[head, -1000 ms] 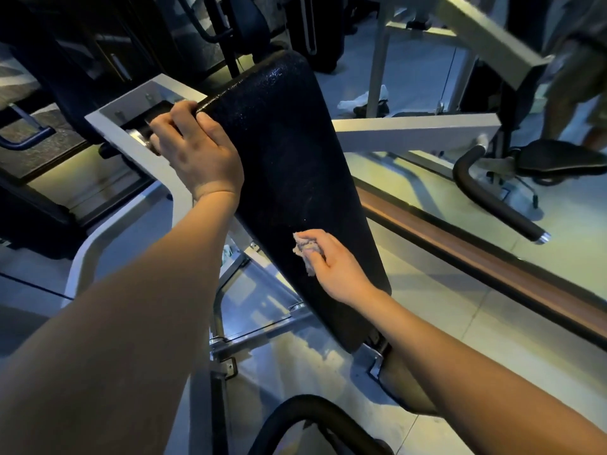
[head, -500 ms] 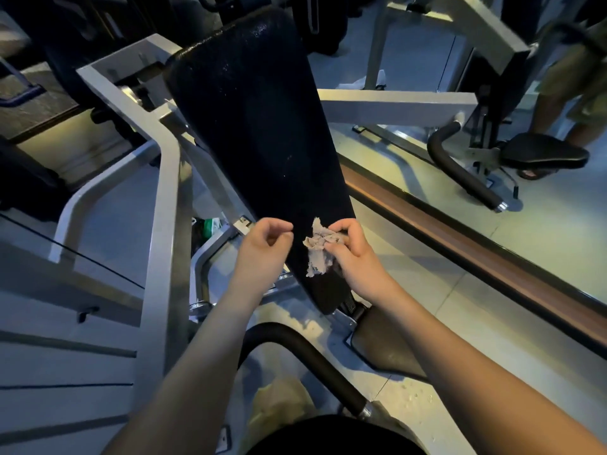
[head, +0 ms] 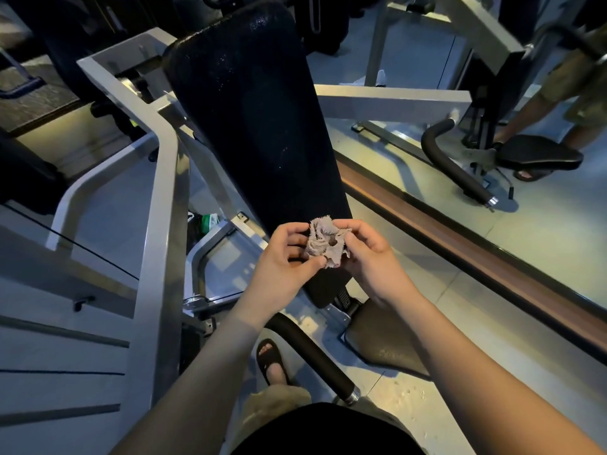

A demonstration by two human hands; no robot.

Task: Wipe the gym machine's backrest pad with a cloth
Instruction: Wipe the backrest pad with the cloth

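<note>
The black backrest pad (head: 256,126) slopes up and away from me in the middle of the view, with fine wet specks on its upper part. A small crumpled grey cloth (head: 325,243) with frayed edges is held just in front of the pad's lower end, off its surface. My left hand (head: 282,267) pinches the cloth's left side with thumb and fingers. My right hand (head: 368,257) grips its right side. Both hands hide the pad's lower edge.
The machine's grey steel frame (head: 164,192) runs along the pad's left side. A padded handle (head: 315,356) lies below my hands, and a brown seat pad (head: 384,343) sits at the pad's foot. Another person's legs (head: 558,93) stand at the far right by a second seat (head: 535,156).
My left hand left the pad's top and came down to the cloth. My right hand lifted the cloth off the pad, and both hands now hold it.
</note>
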